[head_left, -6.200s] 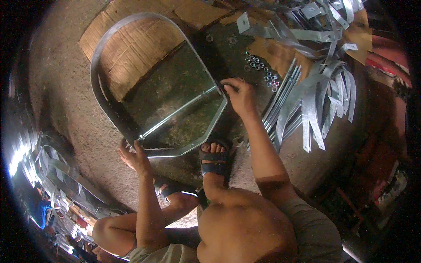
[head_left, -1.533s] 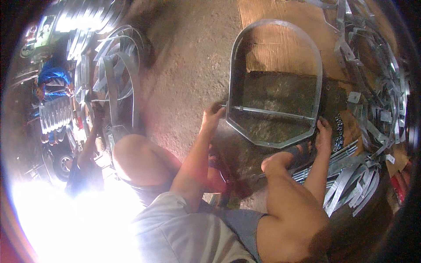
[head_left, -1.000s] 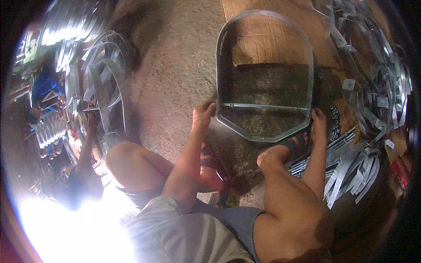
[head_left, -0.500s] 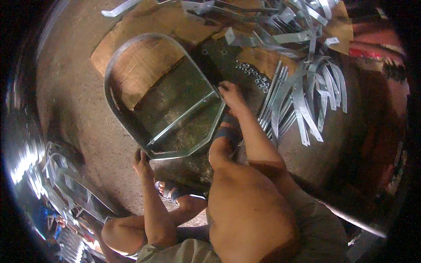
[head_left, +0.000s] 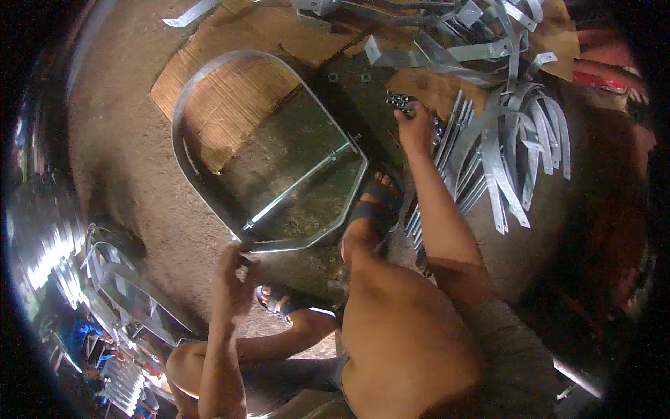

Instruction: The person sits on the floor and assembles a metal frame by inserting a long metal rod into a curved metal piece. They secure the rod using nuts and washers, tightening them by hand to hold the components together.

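Frame [head_left: 209, 91]: bent metal hoop with cross rod, flat on the floor.
Left hand [head_left: 234, 269]: pinching the frame's near edge.
Right hand [head_left: 414, 126]: fingers closed among loose nuts [head_left: 398, 101].
Risk: sharp strip edge may cut; frame may slide, nuts scatter.

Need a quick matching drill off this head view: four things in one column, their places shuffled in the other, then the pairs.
Things:
1. left hand
2. right hand
3. corrugated cardboard
4. loose metal strips

Places:
A. lying under the far, curved end of the metal frame
B. piled on the ground to the person's right
C. at the frame's near edge, by the end of the cross rod
D. on the small dark fasteners beyond the frame

Pairs: 1-C, 2-D, 3-A, 4-B
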